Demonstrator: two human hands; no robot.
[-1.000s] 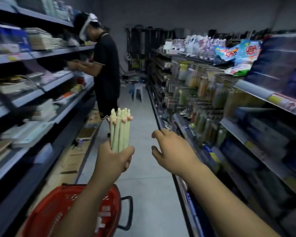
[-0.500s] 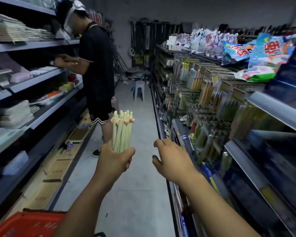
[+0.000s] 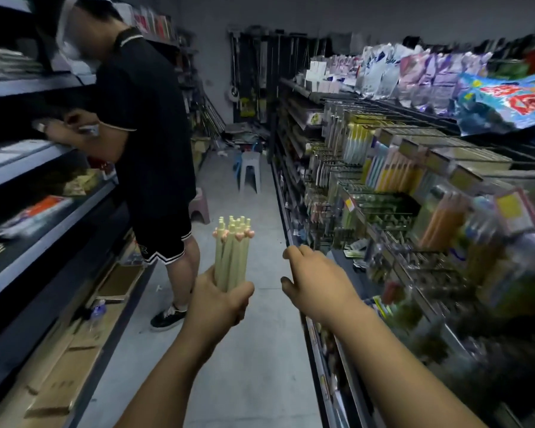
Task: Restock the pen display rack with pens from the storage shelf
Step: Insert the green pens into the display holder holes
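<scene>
Upright, pens [image 3: 231,251] within left hand [image 3: 218,299].

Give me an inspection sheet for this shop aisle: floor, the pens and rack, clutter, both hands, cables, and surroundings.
Surface: grey aisle floor runs between two rows of shelves.
Job's things: bundle of pale green pens with pink heart clips, held upright; pen display rack on the right, blurred, holding packs.
Clutter: white stool and pink stool stand in the aisle; flattened cardboard lies on the bottom left shelf.
Grippers: left hand grips the bundle; right hand holds nothing, fingers loosely curled.
Cables: nothing seen.
Surroundings: person in a black shirt works at the left shelves; bagged goods top right.
</scene>
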